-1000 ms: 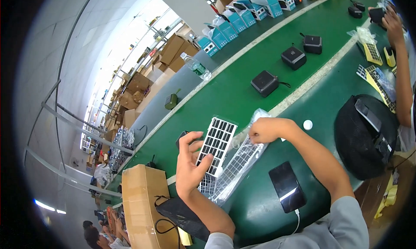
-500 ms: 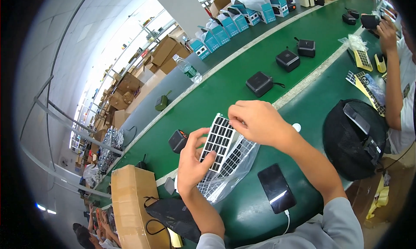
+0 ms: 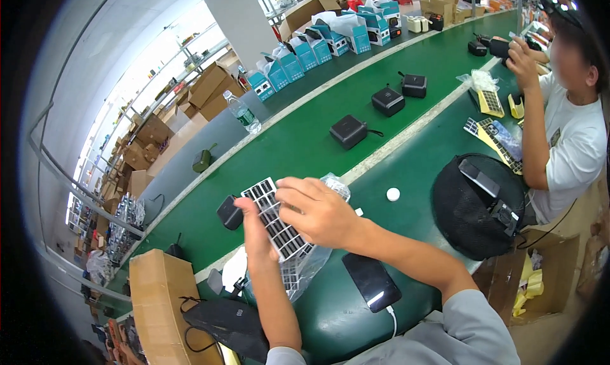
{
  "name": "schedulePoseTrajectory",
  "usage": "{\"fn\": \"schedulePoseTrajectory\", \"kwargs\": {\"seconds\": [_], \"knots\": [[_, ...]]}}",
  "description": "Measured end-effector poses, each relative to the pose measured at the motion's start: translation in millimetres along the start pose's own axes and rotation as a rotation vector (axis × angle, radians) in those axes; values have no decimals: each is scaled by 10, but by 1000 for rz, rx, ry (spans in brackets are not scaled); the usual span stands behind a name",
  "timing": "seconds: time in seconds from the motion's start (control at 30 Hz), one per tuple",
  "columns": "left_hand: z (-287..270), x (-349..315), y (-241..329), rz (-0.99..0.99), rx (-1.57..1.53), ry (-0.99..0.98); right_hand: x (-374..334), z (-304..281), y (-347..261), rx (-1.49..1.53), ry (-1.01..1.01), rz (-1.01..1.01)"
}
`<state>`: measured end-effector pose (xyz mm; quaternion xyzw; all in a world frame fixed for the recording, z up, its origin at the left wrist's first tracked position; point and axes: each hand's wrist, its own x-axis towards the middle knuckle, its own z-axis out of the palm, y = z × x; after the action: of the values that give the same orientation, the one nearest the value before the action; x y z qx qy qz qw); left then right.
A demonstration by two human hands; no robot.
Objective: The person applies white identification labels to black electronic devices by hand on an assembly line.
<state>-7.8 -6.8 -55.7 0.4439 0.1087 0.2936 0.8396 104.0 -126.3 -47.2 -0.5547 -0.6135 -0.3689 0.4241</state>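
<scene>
My left hand (image 3: pixel 259 241) is closed on a white sheet (image 3: pixel 283 230) with rows of black rectangular pads, gripping it along its left edge with the thumb up. Over the sheet's upper right side, my right hand (image 3: pixel 321 216) has its fingers bent together; whatever may be between the fingertips is too small to make out. Under both lies a clear plastic bag (image 3: pixel 311 270) with more such gridded sheets in it. A black box-shaped speaker (image 3: pixel 230 212) with a strap stands just beyond my left hand. Nearer me, a dark phone (image 3: pixel 372 281) with a white cable lies on the table.
A cardboard box (image 3: pixel 162 301) and a black pouch (image 3: pixel 229 327) flank my left arm. To the right sit a round black mesh bag (image 3: pixel 480 212) and a co-worker (image 3: pixel 565 123). Several black speakers (image 3: pixel 348 131) and a water bottle (image 3: pixel 243 113) stand farther back.
The sheet has turned from leaning right to leaning left. My right hand has come from its top corner down over its right side. The whole view has shifted rightward, showing more of the co-worker.
</scene>
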Motion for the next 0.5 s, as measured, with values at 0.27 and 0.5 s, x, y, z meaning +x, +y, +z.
{"fn": "schedulePoseTrajectory", "kwargs": {"seconds": [0.27, 0.5], "knots": [[182, 15, 216, 217, 240, 106, -359, -1106, -336, 1171, -260, 612], [-941, -63, 896, 557, -132, 184, -3124, -4213, -378, 938, 1093, 901]]}}
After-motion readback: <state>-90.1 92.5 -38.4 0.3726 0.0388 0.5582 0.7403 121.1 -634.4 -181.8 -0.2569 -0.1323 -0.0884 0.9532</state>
